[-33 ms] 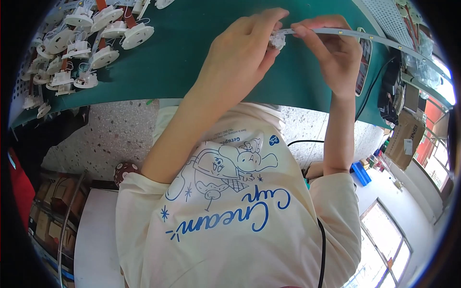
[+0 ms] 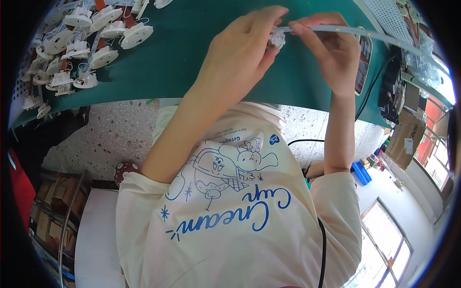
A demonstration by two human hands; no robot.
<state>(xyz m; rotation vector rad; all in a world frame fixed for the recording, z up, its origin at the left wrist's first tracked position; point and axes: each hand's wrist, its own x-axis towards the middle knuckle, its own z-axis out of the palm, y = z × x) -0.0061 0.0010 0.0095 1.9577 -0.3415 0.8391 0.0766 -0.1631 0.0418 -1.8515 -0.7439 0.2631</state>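
Note:
My left hand is closed around a small white plastic fitting, most of which its fingers hide. Close beside it, my right hand pinches a thin white LED strip between thumb and fingers. One end of the strip meets the fitting at my left fingertips; whether it is fastened there cannot be seen. The rest of the strip arches away to the right, past the table edge. Both hands are raised over the green table mat.
Several round white fittings with wires and strips are heaped on the table's left side. A phone-like device lies beyond my right wrist, near a black cable. Cardboard boxes and a blue bin are at the right.
My right hand has shifted very slightly up and left, and the strip's far part sways a little. Both grips look the same.

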